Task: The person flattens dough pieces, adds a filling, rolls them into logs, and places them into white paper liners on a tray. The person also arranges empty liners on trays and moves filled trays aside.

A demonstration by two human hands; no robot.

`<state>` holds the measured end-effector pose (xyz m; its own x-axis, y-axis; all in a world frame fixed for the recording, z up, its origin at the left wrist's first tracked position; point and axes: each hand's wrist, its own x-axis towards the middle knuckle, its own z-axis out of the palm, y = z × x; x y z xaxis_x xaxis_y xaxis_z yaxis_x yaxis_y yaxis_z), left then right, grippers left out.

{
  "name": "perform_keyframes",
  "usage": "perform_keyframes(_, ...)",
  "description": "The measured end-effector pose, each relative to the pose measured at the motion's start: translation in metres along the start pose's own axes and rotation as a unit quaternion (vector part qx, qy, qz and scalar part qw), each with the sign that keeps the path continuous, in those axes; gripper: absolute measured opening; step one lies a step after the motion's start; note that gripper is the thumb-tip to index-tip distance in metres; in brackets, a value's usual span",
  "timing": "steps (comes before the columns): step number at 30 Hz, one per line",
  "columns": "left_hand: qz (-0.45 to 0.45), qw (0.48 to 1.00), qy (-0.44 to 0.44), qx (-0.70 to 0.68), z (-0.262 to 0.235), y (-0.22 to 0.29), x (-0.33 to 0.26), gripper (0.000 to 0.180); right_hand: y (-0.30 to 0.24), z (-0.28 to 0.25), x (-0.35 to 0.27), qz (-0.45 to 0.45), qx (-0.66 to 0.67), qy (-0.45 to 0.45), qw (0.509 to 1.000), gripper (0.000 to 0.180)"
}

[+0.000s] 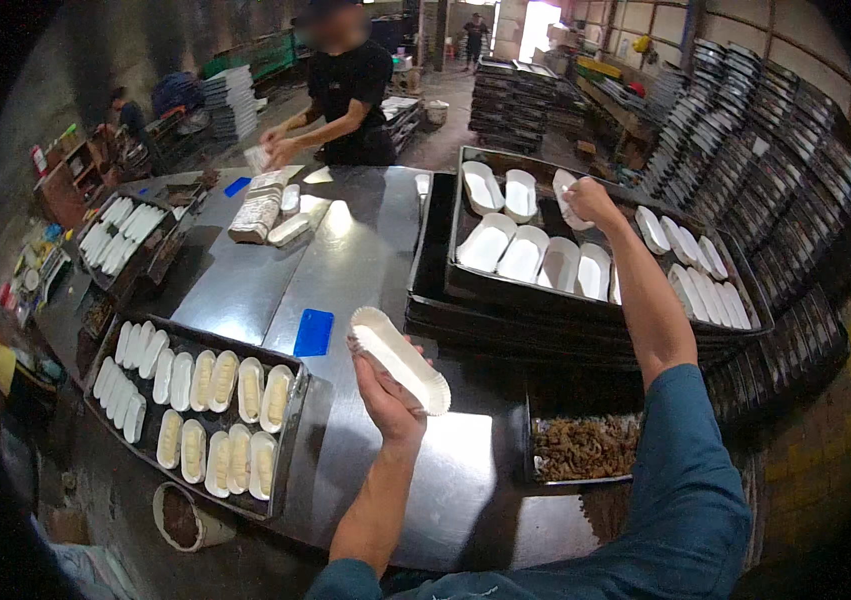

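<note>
Paper liners (400, 358), light, thin and easily crushed, are held as a nested stack in the closed left hand (385, 395) above the table (365, 250), best pinched by the rim, while the right hand (588, 200) closes on one over the tray (465, 285).

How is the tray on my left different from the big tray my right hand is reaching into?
The left tray holds paper cups, many with pale dough inside; the cups in the right tray look empty. The left tray lies flat on the metal table; the right tray sits on a stack of trays. The right hand touches a cup in the right tray; no hand touches the left tray. Both are dark and rectangular.
</note>
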<state>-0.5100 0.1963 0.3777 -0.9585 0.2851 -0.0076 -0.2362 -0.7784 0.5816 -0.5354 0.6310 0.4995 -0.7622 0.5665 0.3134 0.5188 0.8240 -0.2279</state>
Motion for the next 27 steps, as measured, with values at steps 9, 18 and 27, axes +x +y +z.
perform_keyframes(9, 0.128, 0.989, -0.069, 0.038, 0.027, -0.021, -0.012, 0.074, -0.179, -0.032, -0.224, -0.344, 0.235, -0.215, 0.883, 0.024)
perform_keyframes(18, 0.055, 0.997, -0.052, 0.034, 0.05, -0.047, -0.02, 0.064, -0.127, -0.057, -0.28, -0.216, 0.315, -0.053, 0.923, 0.024)
perform_keyframes(27, -0.022, 0.999, -0.01, 0.036, -0.005, -0.05, -0.027, 0.062, 0.062, -0.031, -0.013, 0.035, -0.082, -0.007, 0.996, 0.027)
